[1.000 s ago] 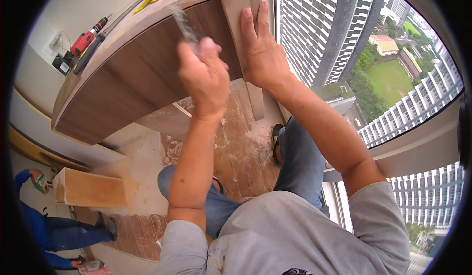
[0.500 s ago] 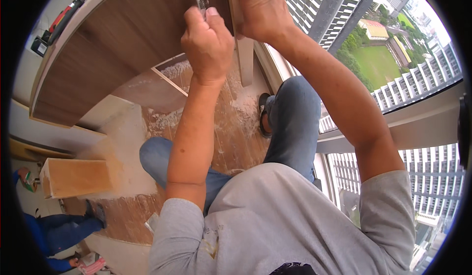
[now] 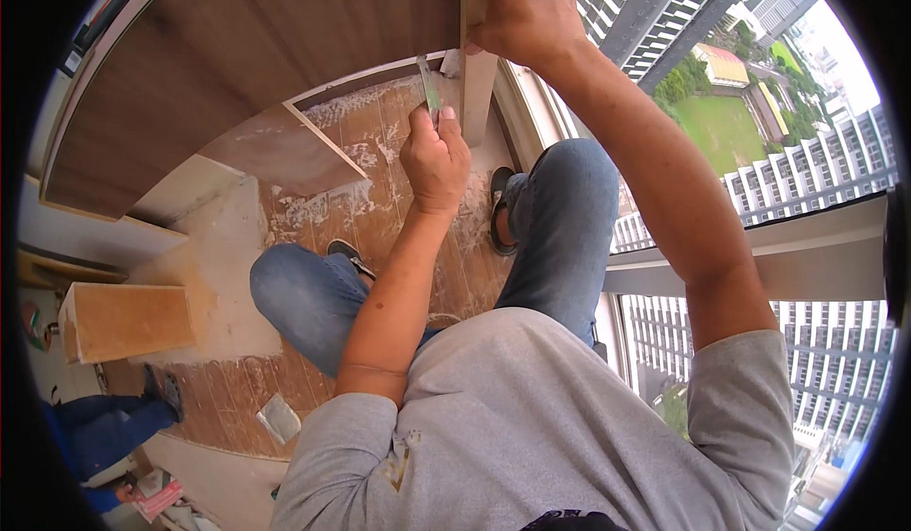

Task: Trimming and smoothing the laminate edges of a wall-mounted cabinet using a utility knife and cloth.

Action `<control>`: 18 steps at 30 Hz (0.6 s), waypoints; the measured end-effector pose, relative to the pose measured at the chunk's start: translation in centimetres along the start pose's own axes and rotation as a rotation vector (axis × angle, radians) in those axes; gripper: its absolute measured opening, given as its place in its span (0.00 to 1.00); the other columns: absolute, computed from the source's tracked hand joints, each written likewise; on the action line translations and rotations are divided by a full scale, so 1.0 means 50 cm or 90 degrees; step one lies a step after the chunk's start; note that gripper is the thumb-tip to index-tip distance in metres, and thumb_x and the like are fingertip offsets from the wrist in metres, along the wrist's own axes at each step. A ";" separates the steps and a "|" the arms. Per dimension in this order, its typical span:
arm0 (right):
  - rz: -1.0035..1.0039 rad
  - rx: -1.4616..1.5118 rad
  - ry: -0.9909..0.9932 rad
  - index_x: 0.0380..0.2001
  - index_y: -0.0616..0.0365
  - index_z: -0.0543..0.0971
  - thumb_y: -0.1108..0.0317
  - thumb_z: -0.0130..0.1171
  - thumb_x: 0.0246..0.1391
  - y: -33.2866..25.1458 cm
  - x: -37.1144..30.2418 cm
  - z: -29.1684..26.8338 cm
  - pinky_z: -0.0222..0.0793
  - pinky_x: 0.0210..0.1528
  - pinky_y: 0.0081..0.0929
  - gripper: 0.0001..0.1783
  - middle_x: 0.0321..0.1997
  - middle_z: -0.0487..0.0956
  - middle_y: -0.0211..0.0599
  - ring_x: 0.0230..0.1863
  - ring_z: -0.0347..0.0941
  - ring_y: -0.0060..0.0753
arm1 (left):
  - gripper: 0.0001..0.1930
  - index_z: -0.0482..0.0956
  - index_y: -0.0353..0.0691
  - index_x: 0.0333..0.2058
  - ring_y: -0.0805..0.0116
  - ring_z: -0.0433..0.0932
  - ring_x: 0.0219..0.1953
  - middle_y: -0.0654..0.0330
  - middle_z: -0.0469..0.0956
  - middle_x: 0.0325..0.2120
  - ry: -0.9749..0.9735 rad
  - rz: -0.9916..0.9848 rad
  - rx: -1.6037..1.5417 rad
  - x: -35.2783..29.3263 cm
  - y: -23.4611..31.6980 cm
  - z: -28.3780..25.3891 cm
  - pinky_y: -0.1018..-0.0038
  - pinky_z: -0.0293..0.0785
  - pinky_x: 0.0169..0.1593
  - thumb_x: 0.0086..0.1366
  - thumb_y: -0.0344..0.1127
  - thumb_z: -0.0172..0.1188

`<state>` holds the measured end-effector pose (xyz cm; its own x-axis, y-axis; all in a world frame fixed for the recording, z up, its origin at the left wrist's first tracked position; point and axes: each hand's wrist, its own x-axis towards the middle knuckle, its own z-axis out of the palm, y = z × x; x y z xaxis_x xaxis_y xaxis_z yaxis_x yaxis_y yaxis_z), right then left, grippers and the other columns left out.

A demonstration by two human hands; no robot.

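Note:
My left hand (image 3: 436, 161) is closed on a narrow, flat blade-like tool (image 3: 433, 93), grey-green and pointing away from me. Its tip is close to the lower edge of a large dark brown wood-grain panel (image 3: 285, 56); whether they touch, I cannot tell. At the top, my right hand (image 3: 531, 14) grips a pale upright wooden board (image 3: 476, 94) beside the window. Its fingers are partly cut off by the picture's upper rim.
Dust and white scraps lie on the wood-plank floor (image 3: 380, 142) between my feet. A loose brown panel (image 3: 285, 151) lies beyond my left knee. An orange-tan box (image 3: 128, 322) stands at left, near another person's legs (image 3: 104, 427). Windows run along my right.
My left hand has come down and slightly right with the tool, away from the panel's face. My right hand has shifted a little right along the upright board.

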<state>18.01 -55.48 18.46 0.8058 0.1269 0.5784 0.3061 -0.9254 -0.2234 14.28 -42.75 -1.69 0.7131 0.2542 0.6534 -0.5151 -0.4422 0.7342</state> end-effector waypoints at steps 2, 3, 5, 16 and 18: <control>0.060 0.019 -0.045 0.77 0.61 0.29 0.78 0.72 0.38 -0.014 0.004 -0.015 0.79 0.50 0.55 0.74 0.80 0.30 0.74 0.48 0.77 0.78 | 0.07 0.75 0.32 0.41 0.41 0.82 0.26 0.43 0.81 0.25 -0.004 0.010 0.001 0.014 0.014 0.001 0.55 0.76 0.29 0.71 0.30 0.58; 0.062 0.016 -0.039 0.77 0.61 0.29 0.78 0.72 0.38 -0.014 0.005 -0.020 0.79 0.50 0.55 0.74 0.80 0.30 0.74 0.48 0.77 0.78 | 0.06 0.74 0.32 0.41 0.43 0.82 0.26 0.46 0.81 0.24 -0.017 0.035 0.048 0.027 0.029 0.002 0.57 0.77 0.31 0.71 0.29 0.56; 0.098 0.018 -0.091 0.77 0.62 0.32 0.77 0.73 0.37 -0.017 0.006 -0.029 0.80 0.49 0.55 0.73 0.80 0.30 0.74 0.48 0.77 0.78 | 0.05 0.74 0.33 0.42 0.45 0.82 0.26 0.48 0.81 0.24 -0.027 0.065 0.095 0.059 0.070 -0.005 0.59 0.78 0.32 0.71 0.29 0.55; 0.043 0.034 -0.055 0.77 0.61 0.33 0.75 0.76 0.33 -0.004 -0.001 -0.022 0.79 0.49 0.58 0.75 0.80 0.31 0.74 0.48 0.77 0.79 | 0.15 0.70 0.28 0.53 0.38 0.84 0.32 0.40 0.83 0.28 -0.002 0.123 0.087 0.130 0.111 -0.014 0.52 0.78 0.34 0.71 0.28 0.54; 0.042 0.059 -0.057 0.77 0.61 0.33 0.76 0.75 0.33 -0.006 -0.006 -0.022 0.79 0.49 0.58 0.75 0.80 0.31 0.74 0.48 0.77 0.79 | 0.14 0.70 0.28 0.52 0.38 0.84 0.31 0.40 0.82 0.27 0.013 0.139 0.068 0.123 0.091 -0.016 0.52 0.78 0.33 0.71 0.28 0.54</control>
<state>17.11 -55.66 19.22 0.8663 0.1019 0.4891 0.2931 -0.8965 -0.3323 15.95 -42.48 5.80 0.5799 0.1591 0.7990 -0.6020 -0.5772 0.5518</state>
